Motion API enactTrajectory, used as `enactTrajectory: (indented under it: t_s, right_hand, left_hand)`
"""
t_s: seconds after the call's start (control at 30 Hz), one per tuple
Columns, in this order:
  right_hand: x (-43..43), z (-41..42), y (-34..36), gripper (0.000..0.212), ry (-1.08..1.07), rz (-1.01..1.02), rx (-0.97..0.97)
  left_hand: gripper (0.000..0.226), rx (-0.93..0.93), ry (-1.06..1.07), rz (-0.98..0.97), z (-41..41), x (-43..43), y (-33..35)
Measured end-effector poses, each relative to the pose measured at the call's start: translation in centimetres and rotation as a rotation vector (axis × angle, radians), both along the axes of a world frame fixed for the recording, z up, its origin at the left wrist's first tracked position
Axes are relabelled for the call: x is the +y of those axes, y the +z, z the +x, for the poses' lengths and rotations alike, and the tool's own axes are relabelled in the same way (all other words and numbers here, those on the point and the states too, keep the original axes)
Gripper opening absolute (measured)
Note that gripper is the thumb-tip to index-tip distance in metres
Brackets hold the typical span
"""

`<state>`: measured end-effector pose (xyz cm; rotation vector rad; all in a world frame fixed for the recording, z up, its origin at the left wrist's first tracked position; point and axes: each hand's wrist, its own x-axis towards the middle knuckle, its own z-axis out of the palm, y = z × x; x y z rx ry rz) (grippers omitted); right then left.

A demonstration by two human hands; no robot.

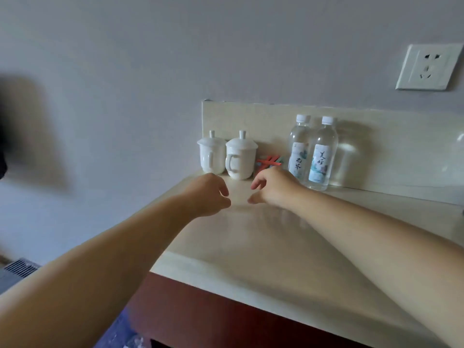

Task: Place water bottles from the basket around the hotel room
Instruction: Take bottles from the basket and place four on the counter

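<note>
Got left hand (208, 194) loosely curled, empty, near 2 cups (240, 156). Same with right hand (275, 187): relaxed, holding nothing. Just right of it, 2 bottles (322, 156) upright on counter (276, 247). Closer to right hand, so probably its grab.

Both bare arms reach forward, hands near each other and holding nothing.

The left forearm (100, 259) runs from the near left corner toward the middle. The left hand (209, 194) shows its back, fingers loosely curled and turned rightward, thumb below them. The right forearm (376, 234) comes in from the near right edge. The right hand (275, 187) sits slightly farther, fingers loosely curled and pointing left, thumb beneath. The two hands' fingertips face each other, near but apart.
</note>
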<state>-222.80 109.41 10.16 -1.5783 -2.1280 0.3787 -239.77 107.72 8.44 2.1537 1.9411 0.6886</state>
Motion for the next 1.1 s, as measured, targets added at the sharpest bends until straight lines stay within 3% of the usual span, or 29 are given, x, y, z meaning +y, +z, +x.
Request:
enactTrajectory:
  t_s: [0.2,0.33,0.5,0.8,1.1]
  right_hand:
    - [-3.7,-12.6,-0.5,0.034,0.172,-0.002,0.003]
    - [-7.0,-22.3,-1.8,0.032,0.264,0.027,-0.003]
    - [-11.2,-32.3,-5.3,0.036,0.336,0.017,-0.024]
    - [-13.1,-38.2,-17.2,0.053,0.352,-0.329,-0.165]
    - [-8.2,-40.9,-24.8,0.039,0.33,-0.48,-0.315]
  left_hand:
    - [0.007,-0.102,0.118,-0.013,-12.1,-5.9,-1.0]
    - [0.011,-0.116,0.165,0.009,-20.5,-10.6,-1.6]
    - [0.015,-0.055,0.23,-0.114,-29.7,-15.8,-4.9]
    - [0.055,-0.034,0.266,-0.387,-37.5,-19.6,-15.2]
    - [0.042,-0.066,0.32,-0.562,-41.0,-15.0,-21.6]
